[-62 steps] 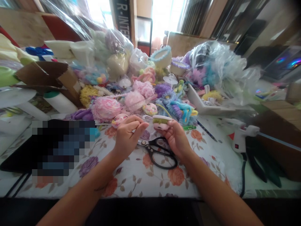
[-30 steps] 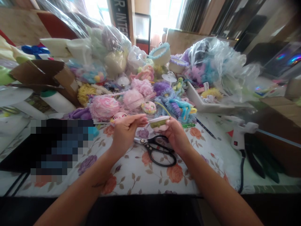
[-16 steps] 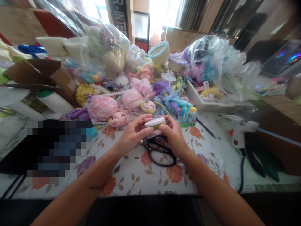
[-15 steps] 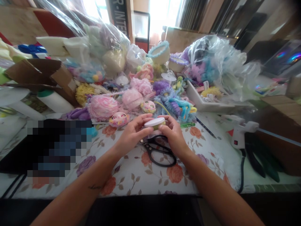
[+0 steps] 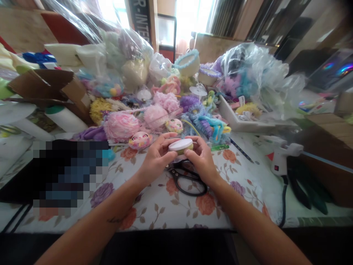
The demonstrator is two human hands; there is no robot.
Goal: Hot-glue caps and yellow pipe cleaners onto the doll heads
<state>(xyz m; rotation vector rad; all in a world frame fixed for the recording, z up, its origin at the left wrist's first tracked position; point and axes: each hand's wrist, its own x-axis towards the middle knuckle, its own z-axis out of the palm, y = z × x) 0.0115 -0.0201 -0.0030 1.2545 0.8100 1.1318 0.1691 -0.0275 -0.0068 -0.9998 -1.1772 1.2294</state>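
Observation:
Between my two hands is a small round piece with a flat white top and a yellow-green side point(image 5: 180, 145), tilted slightly; its exact kind is unclear. My left hand point(image 5: 157, 156) grips its left edge with curled fingers and thumb. On the opposite edge, my right hand point(image 5: 202, 156) holds it, thumb at the front. Black-handled scissors point(image 5: 190, 186) lie on the flowered tablecloth point(image 5: 154, 213) just below, their blades partly hidden by my hands. Two doll faces with flowery trim, one with pink eyes point(image 5: 140, 140) and one with green eyes point(image 5: 174, 126), lie beyond my fingers.
Pink fluffy yarn point(image 5: 121, 126) and blue frilly trim point(image 5: 195, 117) crowd the table's back. A white glue gun point(image 5: 286, 154) stands at right beside a pencil point(image 5: 242, 150). A white tray point(image 5: 239, 125) sits behind. Cardboard boxes point(image 5: 49, 84) and plastic bags fill the sides.
The round piece has moved slightly, its white top now turned a little more toward me. Both hands keep hold of it in nearly the same place.

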